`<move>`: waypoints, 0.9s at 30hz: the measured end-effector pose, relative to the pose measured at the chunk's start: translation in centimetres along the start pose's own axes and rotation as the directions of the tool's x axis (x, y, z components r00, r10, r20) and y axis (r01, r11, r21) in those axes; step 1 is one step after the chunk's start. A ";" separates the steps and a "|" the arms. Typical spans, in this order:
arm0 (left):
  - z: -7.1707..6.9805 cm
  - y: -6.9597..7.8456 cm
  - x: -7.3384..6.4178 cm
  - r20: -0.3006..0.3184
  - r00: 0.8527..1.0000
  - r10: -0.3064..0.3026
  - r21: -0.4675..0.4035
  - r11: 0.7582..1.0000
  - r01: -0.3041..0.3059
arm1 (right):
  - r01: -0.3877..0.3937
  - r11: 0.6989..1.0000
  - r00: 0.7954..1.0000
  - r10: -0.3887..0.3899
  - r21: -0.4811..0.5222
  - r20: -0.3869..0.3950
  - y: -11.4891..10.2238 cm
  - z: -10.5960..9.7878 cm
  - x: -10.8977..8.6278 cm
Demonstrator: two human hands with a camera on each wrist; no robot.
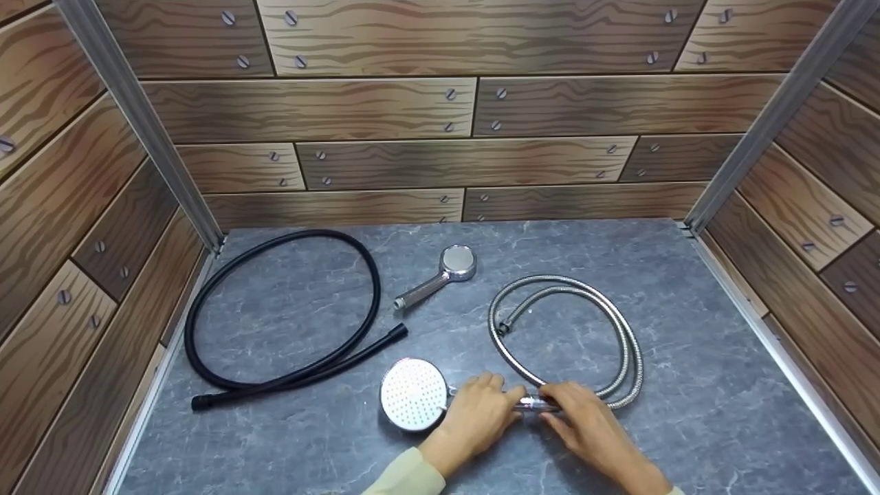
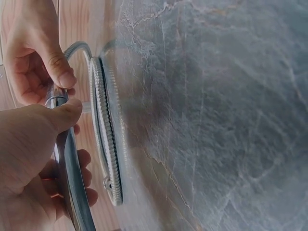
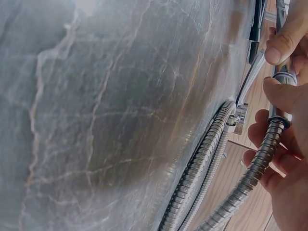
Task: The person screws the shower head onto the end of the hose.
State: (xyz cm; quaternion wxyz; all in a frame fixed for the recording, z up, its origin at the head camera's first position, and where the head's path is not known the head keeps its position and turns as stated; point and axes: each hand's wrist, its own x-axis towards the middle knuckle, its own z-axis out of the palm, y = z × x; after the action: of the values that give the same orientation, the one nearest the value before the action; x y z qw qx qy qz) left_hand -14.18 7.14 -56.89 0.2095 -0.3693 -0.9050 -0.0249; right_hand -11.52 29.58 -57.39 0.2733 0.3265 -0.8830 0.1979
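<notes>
A chrome shower head (image 1: 413, 394) with a round white spray face points left, its face up. My left hand (image 1: 477, 414) grips its handle (image 2: 72, 168), fingers curled around the chrome. At the handle's end, the metal connector (image 3: 279, 111) of a silver flexible shower hose (image 1: 636, 354) meets it. My right hand (image 1: 584, 426) pinches that connector between thumb and fingers. In the right wrist view the ribbed hose (image 3: 262, 161) runs down from the connector past my fingers. The rest of the hose lies coiled on the table, its other end inside the loop.
A black hose (image 1: 377, 275) lies looped at the left of the grey marbled table (image 1: 701, 412). A smaller chrome shower head (image 1: 458, 261) rests behind, handle toward the front left. Wood-patterned walls (image 1: 385, 110) with metal corner posts (image 1: 137, 103) enclose the back and sides.
</notes>
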 end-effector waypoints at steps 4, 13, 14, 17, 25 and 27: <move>-0.1 0.0 -0.1 0.005 1.000 -0.003 -0.008 1.000 0.003 | 0.004 1.000 1.000 -0.004 0.010 -0.002 0.0 0.0 -0.1; -0.1 0.0 -0.2 0.000 1.000 -0.012 -0.029 1.000 0.012 | -0.010 1.000 1.000 0.010 0.011 0.023 -0.1 0.1 -0.2; 0.0 0.0 -0.2 -0.011 1.000 -0.012 -0.032 0.999 0.012 | -0.008 1.000 1.000 0.008 0.013 0.021 -0.1 0.1 -0.2; 0.2 -0.1 -0.4 -0.040 0.999 -0.014 -0.050 0.999 0.012 | -0.002 1.000 1.000 0.002 0.020 0.010 -0.1 0.1 -0.3; 0.2 -0.2 -0.3 0.011 1.000 -0.026 -0.127 0.992 0.027 | -0.016 1.000 1.000 0.016 0.027 0.014 -0.1 0.0 -0.2; 0.2 -0.2 -0.3 0.003 1.000 -0.028 -0.124 0.992 0.028 | -0.026 0.999 1.000 0.026 0.020 0.013 -0.2 0.0 -0.2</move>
State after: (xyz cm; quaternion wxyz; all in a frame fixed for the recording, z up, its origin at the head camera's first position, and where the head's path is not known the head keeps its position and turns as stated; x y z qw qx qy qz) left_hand -14.15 6.81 -57.14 0.1854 -0.3689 -0.9069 -0.0838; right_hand -11.29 29.53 -57.52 0.2618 0.3190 -0.8868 0.2081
